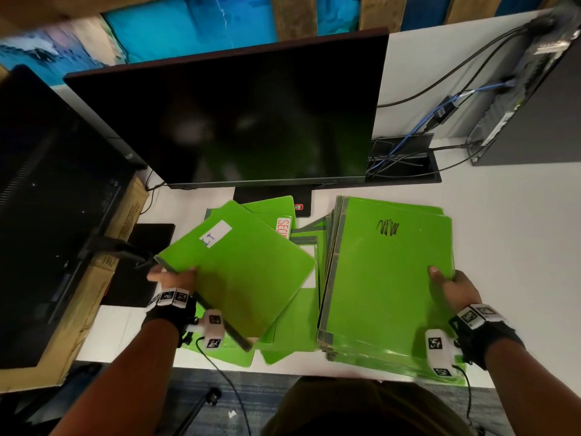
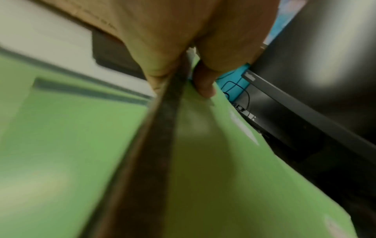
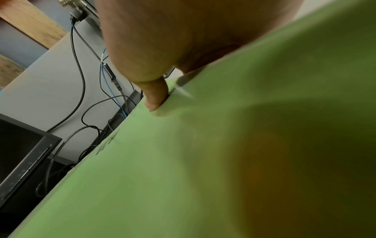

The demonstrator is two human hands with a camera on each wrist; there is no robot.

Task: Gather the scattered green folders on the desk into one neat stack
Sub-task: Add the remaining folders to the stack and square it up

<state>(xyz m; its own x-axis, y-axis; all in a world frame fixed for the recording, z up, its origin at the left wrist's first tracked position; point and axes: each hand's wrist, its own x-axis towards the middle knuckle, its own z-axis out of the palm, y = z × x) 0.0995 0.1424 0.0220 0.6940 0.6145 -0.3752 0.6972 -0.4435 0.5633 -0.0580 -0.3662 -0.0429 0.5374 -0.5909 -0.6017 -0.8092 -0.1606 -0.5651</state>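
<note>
My left hand (image 1: 171, 276) pinches the left edge of a green folder with a white label (image 1: 239, 272), lifted and tilted above several loose green folders (image 1: 292, 313) on the white desk (image 1: 503, 234). In the left wrist view the thumb (image 2: 204, 83) lies on that folder's top (image 2: 223, 169) with its dark spine below. My right hand (image 1: 452, 286) grips the right edge of a tall stack of green folders (image 1: 386, 278), whose top one bears a black scribble. In the right wrist view the thumb (image 3: 155, 95) presses on the stack's top folder (image 3: 183, 161).
A large dark monitor (image 1: 245, 114) stands behind the folders, its base (image 1: 272, 198) partly under them. A second monitor (image 1: 47, 199) and a cardboard box (image 1: 91, 297) sit at the left. Cables (image 1: 405, 152) and a computer case (image 1: 531, 80) are at the back right.
</note>
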